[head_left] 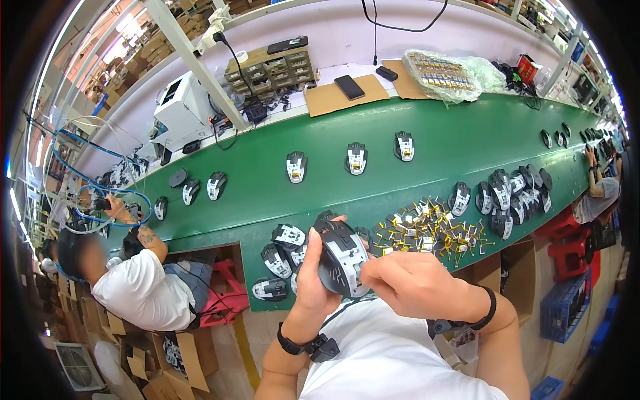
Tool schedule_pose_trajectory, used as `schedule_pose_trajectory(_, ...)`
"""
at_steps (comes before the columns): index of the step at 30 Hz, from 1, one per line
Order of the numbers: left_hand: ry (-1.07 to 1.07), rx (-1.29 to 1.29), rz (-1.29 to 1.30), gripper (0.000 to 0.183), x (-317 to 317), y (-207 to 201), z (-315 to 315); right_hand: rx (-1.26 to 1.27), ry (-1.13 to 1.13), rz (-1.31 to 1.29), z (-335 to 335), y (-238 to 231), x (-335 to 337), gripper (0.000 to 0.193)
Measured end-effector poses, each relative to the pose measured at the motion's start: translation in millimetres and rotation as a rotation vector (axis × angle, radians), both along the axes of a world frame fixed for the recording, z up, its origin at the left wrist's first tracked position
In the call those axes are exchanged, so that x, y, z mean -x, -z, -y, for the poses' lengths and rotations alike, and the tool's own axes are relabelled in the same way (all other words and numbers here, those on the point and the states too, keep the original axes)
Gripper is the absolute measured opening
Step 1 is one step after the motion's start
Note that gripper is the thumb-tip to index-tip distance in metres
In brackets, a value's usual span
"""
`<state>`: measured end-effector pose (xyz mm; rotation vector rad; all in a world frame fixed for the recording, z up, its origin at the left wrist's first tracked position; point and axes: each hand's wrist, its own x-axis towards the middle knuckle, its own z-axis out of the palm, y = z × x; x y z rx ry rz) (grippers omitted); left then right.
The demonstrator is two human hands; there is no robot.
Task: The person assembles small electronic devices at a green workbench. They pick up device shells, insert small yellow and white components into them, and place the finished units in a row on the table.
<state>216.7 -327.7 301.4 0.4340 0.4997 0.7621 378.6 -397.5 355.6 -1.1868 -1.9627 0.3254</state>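
Closest to the lens, a partly assembled black-and-white computer mouse (pixel 343 259) is held tilted above the near edge of a green worktop (pixel 260 163), clamped in the left hand (pixel 312 285), whose thumb and fingers wrap its sides. The right hand (pixel 417 283) is curled against the shell's lower right side, its fingertips bunched together; whether they pinch a small part cannot be told, as the knuckles hide it. Just beyond sits a heap of small silver-and-yellow wired packs (pixel 427 230), flanked by a cluster of similar mice (pixel 288 237) on the left and a larger pile (pixel 508 193) on the right, while a co-worker (pixel 143 293) in white sits farther down the line. Pressure from the right fingertips could twist the shell out of the left hand's hold, since the grip appears to bear mainly on the sides, and a drop might crack the exposed frame. Leads in the heap lie tangled, so a pack lifted carelessly could drag its neighbours or strain a wire. Mice near the worktop's edge, close to the left forearm, risk being nudged off by a stray elbow.
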Motion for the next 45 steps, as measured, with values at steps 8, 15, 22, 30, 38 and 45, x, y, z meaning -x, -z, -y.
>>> schedule_pose_trajectory(8, -0.138, 0.057, -0.071, 0.059, -7.2, -4.0, -2.5, -0.058, 0.116, 0.087, -0.4, 18.0, 11.9, 0.015)
schedule_pose_trajectory(15, -0.088, 0.108, -0.019, 0.053, -5.1, 9.5, -2.6, -0.126, 0.071, 0.230, 7.9, 16.3, 15.7, 0.015)
schedule_pose_trajectory(22, -0.068, 0.078, -0.061, 0.050, -10.1, 5.1, 0.9, -0.047, 0.076, 0.064, 11.3, 28.4, 16.7, 0.016)
schedule_pose_trajectory(30, -0.044, 0.003, -0.045, 0.053, -16.4, 2.1, 4.1, -0.081, 0.148, -0.015, 17.6, 49.8, 14.1, 0.018)
schedule_pose_trajectory(38, -0.022, -0.032, 0.187, 0.062, 3.3, 2.4, -19.0, 0.287, 0.130, -0.695, 24.7, 41.6, -5.8, 0.029)
schedule_pose_trajectory(45, -0.016, -0.038, 0.230, 0.063, -0.4, 3.7, -15.8, 0.369, 0.026, -1.126, 6.6, 36.9, -4.4, 0.036)
